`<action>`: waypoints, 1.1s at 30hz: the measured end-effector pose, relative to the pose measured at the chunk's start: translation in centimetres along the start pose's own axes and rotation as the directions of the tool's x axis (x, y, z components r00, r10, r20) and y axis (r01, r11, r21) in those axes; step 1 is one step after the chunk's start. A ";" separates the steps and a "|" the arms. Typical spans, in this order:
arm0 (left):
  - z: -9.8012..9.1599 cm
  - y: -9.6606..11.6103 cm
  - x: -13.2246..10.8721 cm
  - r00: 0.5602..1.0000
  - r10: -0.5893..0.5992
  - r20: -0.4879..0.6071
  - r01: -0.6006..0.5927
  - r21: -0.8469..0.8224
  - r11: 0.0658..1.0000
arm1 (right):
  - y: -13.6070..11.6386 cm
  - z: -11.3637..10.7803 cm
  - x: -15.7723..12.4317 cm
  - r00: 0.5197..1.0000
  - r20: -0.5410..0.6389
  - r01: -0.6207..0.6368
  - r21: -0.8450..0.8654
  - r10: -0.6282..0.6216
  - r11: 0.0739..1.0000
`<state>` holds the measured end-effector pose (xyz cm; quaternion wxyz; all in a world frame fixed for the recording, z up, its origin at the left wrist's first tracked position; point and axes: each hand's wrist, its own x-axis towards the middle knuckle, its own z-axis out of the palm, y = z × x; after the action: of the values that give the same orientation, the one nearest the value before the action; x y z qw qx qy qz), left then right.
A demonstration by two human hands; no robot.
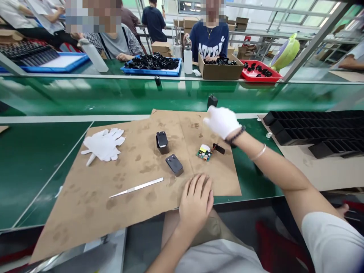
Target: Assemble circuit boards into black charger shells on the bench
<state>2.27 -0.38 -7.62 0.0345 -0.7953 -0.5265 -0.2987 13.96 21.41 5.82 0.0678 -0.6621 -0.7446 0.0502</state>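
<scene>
My right hand (pixel 223 122), in a white glove, reaches to the far edge of the cardboard with its fingers curled. A black plug charger (pixel 212 101), prongs up, is at its fingertips by the green belt; the glove hides the exact grip. My bare left hand (pixel 196 199) rests palm down on the near edge of the cardboard (pixel 142 151), fingers stretched out. Beyond it lies a small circuit board (pixel 204 152) wired to a black end piece (pixel 218 148). Two black charger bodies, one upright (pixel 162 142) and one lying (pixel 174 165), and metal tweezers (pixel 136 187) are left of it.
A white glove (pixel 104 145) lies at the left. Black trays (pixel 318 131) stand at the right. Across the green belt (pixel 113 94), which carries a small black part (pixel 157 80), are a blue tray (pixel 152 65), a carton (pixel 223 70), a red tray (pixel 260 71) and seated co-workers.
</scene>
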 end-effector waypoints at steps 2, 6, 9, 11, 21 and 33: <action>0.1 0.0 -0.1 1.000 -0.017 -0.003 0.017 -0.028 0.999 | -2.3 0.3 -4.6 0.986 0.152 0.073 -0.005 -0.072 0.997; -0.5 0.4 -0.4 0.994 -0.104 -0.020 0.099 -0.166 0.981 | -4.9 2.4 -8.7 0.965 0.260 0.003 0.145 -0.041 0.989; -1.6 0.5 -0.7 0.969 -0.245 -0.004 0.227 -0.362 0.904 | -3.9 2.9 -8.4 0.957 0.288 -0.057 0.332 -0.044 0.941; -2.1 0.3 -0.5 0.946 -0.323 0.016 0.289 -0.493 0.821 | -1.6 2.6 -8.4 0.951 0.297 -0.074 0.479 -0.083 0.875; 3.9 1.7 11.5 0.925 -0.359 0.122 0.357 -0.598 0.718 | 11.8 2.9 -20.0 0.992 0.092 -0.074 0.981 -0.091 0.177; 5.1 3.6 19.9 0.899 -0.244 0.363 0.430 -0.627 0.649 | 7.3 8.0 -26.9 0.982 -0.007 0.111 0.833 0.190 -0.542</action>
<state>12.90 16.14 -0.65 -0.3879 -0.6668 -0.5150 -0.3738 22.80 -4.34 -4.18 0.6743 -0.2881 -0.2731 0.6227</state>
